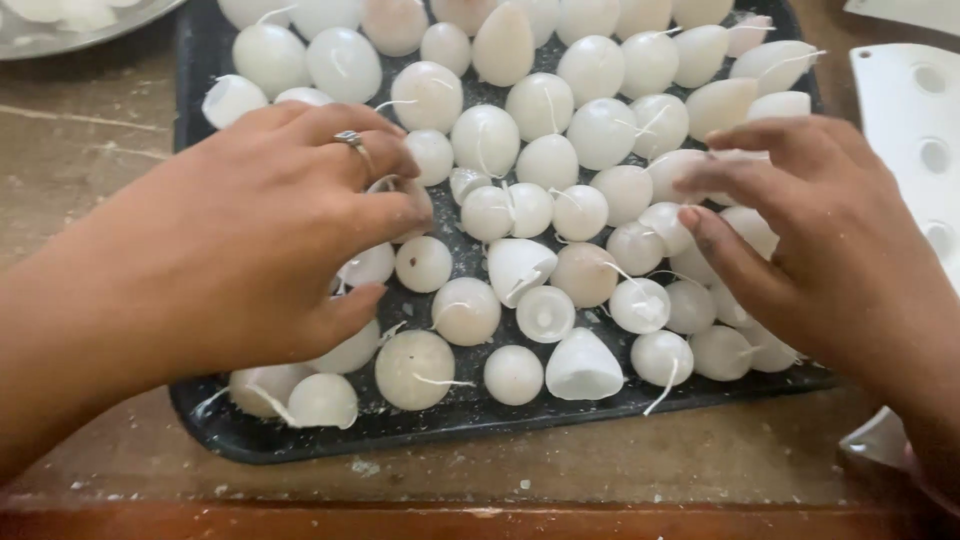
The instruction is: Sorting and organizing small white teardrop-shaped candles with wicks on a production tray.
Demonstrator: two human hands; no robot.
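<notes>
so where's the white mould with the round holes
In the head view, the white mould lies at the far right edge, on the table beside the black tray of wax candles, just beyond the right hand.

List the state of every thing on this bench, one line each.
Left hand: palm down, fingers curled over the candles.
Right hand: fingers spread, resting on the candles.
White candles: loose, crowded, wicks attached.
Black tray: nearly full, dusted with wax crumbs.
White mould: cavities empty.
</notes>
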